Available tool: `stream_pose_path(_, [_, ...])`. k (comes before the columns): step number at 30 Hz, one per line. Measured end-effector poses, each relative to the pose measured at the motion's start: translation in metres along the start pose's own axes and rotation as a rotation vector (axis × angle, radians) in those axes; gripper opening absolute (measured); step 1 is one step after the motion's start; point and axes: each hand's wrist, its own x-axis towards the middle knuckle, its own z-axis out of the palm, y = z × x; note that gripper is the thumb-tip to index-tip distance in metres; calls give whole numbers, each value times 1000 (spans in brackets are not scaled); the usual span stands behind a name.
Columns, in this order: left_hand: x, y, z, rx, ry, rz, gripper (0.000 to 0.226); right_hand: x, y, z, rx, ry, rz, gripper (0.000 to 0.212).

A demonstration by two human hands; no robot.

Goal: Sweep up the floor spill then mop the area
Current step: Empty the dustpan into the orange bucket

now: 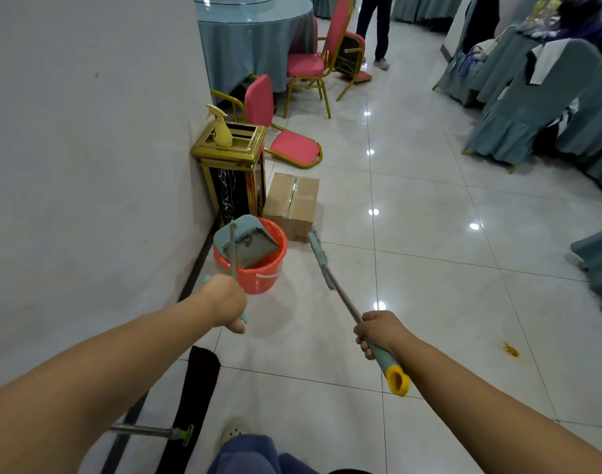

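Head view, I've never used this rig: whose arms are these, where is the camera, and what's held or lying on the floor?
No machine here: the one camera sits on a person's head, looking down at their own bare arms. The left hand grips the handle of the dustpan, the pan tipped over the red bucket. The right hand grips the broom, its head out near the cardboard box. A flat mop lies on the floor by the wall. An orange stain marks the tiles to the right.
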Motion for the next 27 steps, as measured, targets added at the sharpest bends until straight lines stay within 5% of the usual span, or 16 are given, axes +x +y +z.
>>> stream_pose_path(16, [-15,-5,-6,-14,48,-73,43,-9,-14,5,-15,-33,-39,17])
stream_pose_path(27, [-22,-9,-2,-184,118,-147,64,-10,-14,10,-36,-37,-56,19])
